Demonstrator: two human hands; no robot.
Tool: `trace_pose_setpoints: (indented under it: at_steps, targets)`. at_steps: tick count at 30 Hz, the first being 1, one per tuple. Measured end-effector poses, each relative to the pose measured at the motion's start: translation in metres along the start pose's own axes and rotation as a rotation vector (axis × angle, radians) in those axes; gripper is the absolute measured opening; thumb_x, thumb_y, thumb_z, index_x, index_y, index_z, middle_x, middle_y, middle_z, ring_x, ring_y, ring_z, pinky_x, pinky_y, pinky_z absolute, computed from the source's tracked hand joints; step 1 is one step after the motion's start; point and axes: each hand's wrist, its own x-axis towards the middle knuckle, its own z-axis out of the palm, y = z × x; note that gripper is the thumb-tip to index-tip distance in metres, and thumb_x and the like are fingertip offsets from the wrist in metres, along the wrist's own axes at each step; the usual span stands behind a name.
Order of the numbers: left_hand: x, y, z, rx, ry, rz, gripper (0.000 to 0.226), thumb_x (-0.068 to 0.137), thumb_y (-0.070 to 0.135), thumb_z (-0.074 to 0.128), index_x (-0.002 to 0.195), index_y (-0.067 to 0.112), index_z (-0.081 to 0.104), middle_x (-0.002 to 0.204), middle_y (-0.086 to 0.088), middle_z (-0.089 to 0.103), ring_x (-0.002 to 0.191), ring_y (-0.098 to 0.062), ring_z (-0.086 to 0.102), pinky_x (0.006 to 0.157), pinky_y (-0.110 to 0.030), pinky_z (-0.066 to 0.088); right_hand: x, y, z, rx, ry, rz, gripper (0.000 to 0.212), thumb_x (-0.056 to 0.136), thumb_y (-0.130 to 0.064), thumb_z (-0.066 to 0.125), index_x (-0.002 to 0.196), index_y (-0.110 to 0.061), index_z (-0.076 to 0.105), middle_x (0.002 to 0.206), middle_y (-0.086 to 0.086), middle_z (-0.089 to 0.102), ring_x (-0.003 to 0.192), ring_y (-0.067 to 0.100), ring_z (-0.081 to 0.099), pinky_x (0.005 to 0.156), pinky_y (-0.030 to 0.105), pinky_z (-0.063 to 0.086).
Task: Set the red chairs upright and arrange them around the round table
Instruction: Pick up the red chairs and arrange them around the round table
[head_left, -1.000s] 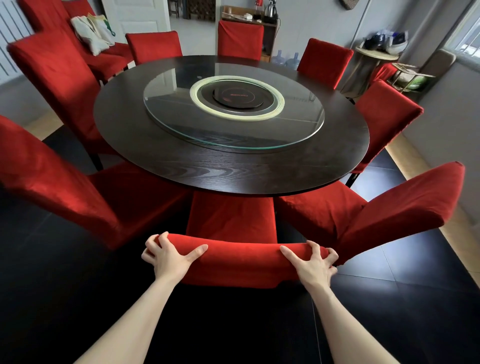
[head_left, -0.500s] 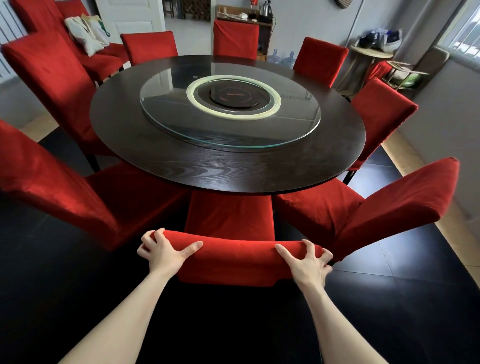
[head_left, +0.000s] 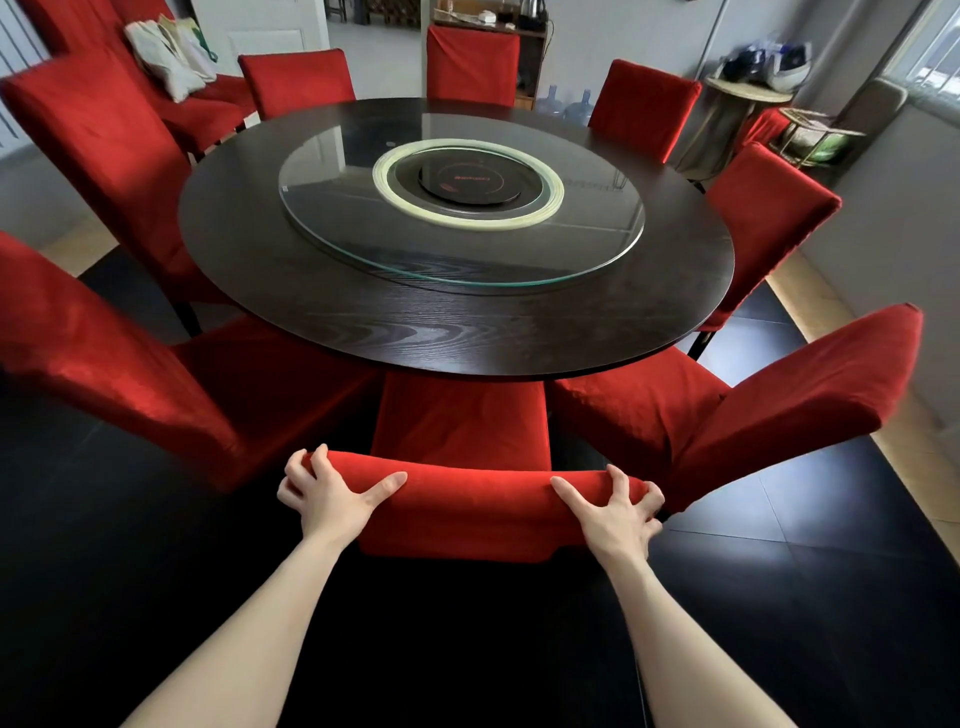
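Head view. Clock positions refer to the round table (head_left: 467, 332), with 6 o'clock at the edge nearest us.

- Near chair (head_left: 460, 431): at 6 o'clock, upright, with the front of its seat tucked under the table edge. We look down on the top of its backrest.
- Left hand (head_left: 332, 493): clasps the left end of the backrest top. The fingers are curled over the far side and the thumb is spread along the near face.
- Right hand (head_left: 613, 512): clasps the right end of the same backrest top in the same way, fingers hooked over and thumb pointing inward.
- Neighbouring red chairs: one is at about 8 o'clock (head_left: 130, 384) and one at about 4 o'clock (head_left: 779, 415). Both seats reach the table rim, close beside the near chair's seat.
- Further chairs: these are at about 10 (head_left: 104, 156), 11 (head_left: 296, 78), 12 (head_left: 470, 62), 1 (head_left: 644, 104) and 3 o'clock (head_left: 769, 218). All have their backs outward and look upright, though the wide lens bends their outlines.
- Table top: dark wood, carrying a glass turntable (head_left: 597, 249) with a black round cooktop (head_left: 467, 182) at its centre.
- Beyond 10 o'clock, away from the table, cloth bags (head_left: 166, 62) lie on another red seat.
- Past 1 o'clock, water bottles (head_left: 566, 106) stand on the floor.
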Motion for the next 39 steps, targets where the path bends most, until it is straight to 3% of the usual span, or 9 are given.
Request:
trace_pose_setpoints:
  at_steps: [4, 9, 12, 17, 26, 31, 39]
  targets:
    - [-0.003, 0.001, -0.002, 0.022, -0.012, -0.017, 0.116, 0.066, 0.061, 0.078, 0.153, 0.013, 0.018, 0.158, -0.005, 0.001, 0.143, -0.033, -0.001, 0.11, -0.055, 0.029, 0.0, 0.0, 0.0, -0.008, -0.017, -0.002, 0.097, 0.069, -0.079, 0.063, 0.15, -0.042, 0.025, 0.155, -0.001, -0.005, 0.14, 0.04, 0.01, 0.103, 0.056, 0.037]
    - [-0.016, 0.007, -0.006, 0.096, -0.007, 0.01, 0.113, 0.07, 0.064, 0.072, 0.155, 0.015, 0.015, 0.162, -0.01, -0.004, 0.148, -0.033, -0.012, 0.118, -0.056, 0.003, 0.0, 0.006, -0.011, 0.048, -0.056, -0.029, 0.096, 0.075, -0.072, 0.064, 0.153, -0.038, 0.019, 0.16, 0.0, -0.003, 0.143, 0.04, 0.01, 0.109, 0.056, 0.03]
    - [-0.029, 0.021, -0.007, 0.092, -0.01, 0.041, 0.111, 0.072, 0.064, 0.071, 0.154, 0.014, 0.017, 0.163, -0.012, -0.002, 0.148, -0.033, -0.012, 0.117, -0.057, -0.001, -0.005, 0.007, -0.021, 0.153, -0.023, -0.054, 0.092, 0.078, -0.067, 0.065, 0.154, -0.033, 0.024, 0.162, 0.002, 0.006, 0.143, 0.039, 0.017, 0.112, 0.052, 0.026]
    - [-0.063, 0.067, 0.001, -0.024, -0.013, 0.155, 0.106, 0.073, 0.059, 0.074, 0.153, 0.01, 0.023, 0.161, -0.015, 0.011, 0.149, -0.033, -0.001, 0.119, -0.051, 0.003, -0.012, 0.003, -0.059, 0.268, 0.043, -0.16, 0.084, 0.083, -0.06, 0.065, 0.152, -0.025, 0.032, 0.16, 0.001, 0.02, 0.141, 0.031, 0.03, 0.114, 0.045, 0.029]
    - [-0.137, 0.163, 0.035, -0.242, -0.107, 0.323, 0.102, 0.075, 0.055, 0.075, 0.152, 0.01, 0.024, 0.157, -0.015, 0.019, 0.145, -0.034, 0.014, 0.117, -0.044, 0.018, -0.013, 0.019, -0.174, 0.348, 0.179, -0.261, 0.081, 0.086, -0.062, 0.06, 0.15, -0.02, 0.035, 0.155, 0.003, 0.032, 0.139, 0.026, 0.035, 0.112, 0.043, 0.031]
    - [-0.174, 0.233, 0.065, -0.319, -0.165, 0.45, 0.099, 0.077, 0.051, 0.075, 0.151, 0.008, 0.027, 0.155, -0.015, 0.026, 0.145, -0.028, 0.018, 0.116, -0.037, 0.017, -0.001, 0.032, -0.243, 0.389, 0.277, -0.26, 0.076, 0.087, -0.059, 0.061, 0.147, -0.019, 0.04, 0.151, 0.005, 0.039, 0.135, 0.026, 0.041, 0.108, 0.039, 0.034]
    - [-0.211, 0.354, 0.139, -0.416, -0.313, 0.617, 0.098, 0.077, 0.051, 0.076, 0.152, 0.011, 0.026, 0.152, -0.014, 0.028, 0.142, -0.028, 0.026, 0.114, -0.038, 0.024, 0.049, 0.047, -0.342, 0.449, 0.43, -0.264, 0.072, 0.088, -0.056, 0.062, 0.146, -0.019, 0.042, 0.147, 0.005, 0.045, 0.133, 0.024, 0.044, 0.107, 0.037, 0.034]
